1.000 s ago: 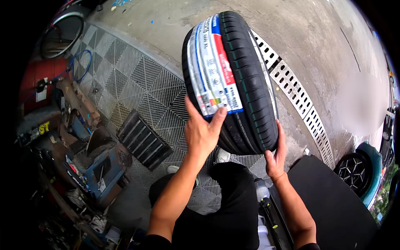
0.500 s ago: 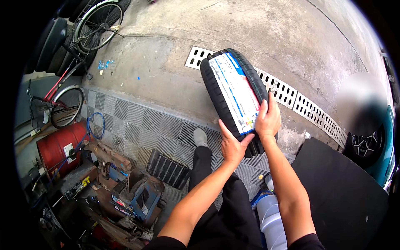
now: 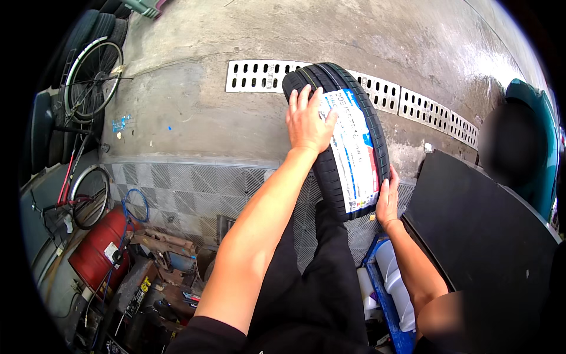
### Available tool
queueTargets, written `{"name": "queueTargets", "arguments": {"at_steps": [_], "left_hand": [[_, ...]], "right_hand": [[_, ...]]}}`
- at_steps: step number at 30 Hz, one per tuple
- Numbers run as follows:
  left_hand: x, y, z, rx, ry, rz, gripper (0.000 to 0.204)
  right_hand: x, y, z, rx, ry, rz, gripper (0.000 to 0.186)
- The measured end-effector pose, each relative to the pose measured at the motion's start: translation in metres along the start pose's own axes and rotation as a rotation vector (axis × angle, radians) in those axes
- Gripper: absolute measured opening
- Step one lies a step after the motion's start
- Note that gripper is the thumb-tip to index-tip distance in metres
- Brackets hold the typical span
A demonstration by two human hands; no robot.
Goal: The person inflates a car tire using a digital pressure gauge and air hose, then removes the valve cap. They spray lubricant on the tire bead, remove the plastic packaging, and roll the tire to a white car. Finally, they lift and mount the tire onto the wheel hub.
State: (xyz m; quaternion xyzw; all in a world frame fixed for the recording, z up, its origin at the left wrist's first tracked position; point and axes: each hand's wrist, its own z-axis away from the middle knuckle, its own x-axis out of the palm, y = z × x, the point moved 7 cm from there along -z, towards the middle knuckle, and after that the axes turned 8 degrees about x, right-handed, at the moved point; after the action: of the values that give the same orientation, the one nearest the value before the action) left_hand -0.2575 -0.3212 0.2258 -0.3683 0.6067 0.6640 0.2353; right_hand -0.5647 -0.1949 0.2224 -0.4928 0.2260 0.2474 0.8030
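A black car tyre stands in front of me with its tread turned up. A long white label with blue and red parts runs along the tread. My left hand lies on the tyre's far left part, fingers spread over the tread and thumb by the label's edge. Lower down, my right hand cups the tyre's right edge near its close end; some of its fingers are hidden behind the side. The tyre hides where it meets the floor.
A slotted drain cover crosses the concrete beyond the tyre. To the right are a black board and a teal car. White buckets stand near my right arm. Leftward are a red drum, a bicycle and rusty machinery.
My left hand has moved from the tyre's near end to its far left part. The right hand has shifted down along the right edge. The tyre has turned slightly and sits more upright in view.
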Motion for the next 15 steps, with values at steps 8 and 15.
{"name": "queueTargets", "arguments": {"at_steps": [8,15], "left_hand": [[0.018,0.022,0.017,0.089,0.005,0.103,0.046],[0.012,0.053,0.007,0.135,-0.171,-0.259,0.047]], "right_hand": [[0.004,-0.083,-0.077,-0.223,0.075,0.072,0.05],[0.004,-0.045,-0.075,-0.018,0.02,-0.25,0.038]]}}
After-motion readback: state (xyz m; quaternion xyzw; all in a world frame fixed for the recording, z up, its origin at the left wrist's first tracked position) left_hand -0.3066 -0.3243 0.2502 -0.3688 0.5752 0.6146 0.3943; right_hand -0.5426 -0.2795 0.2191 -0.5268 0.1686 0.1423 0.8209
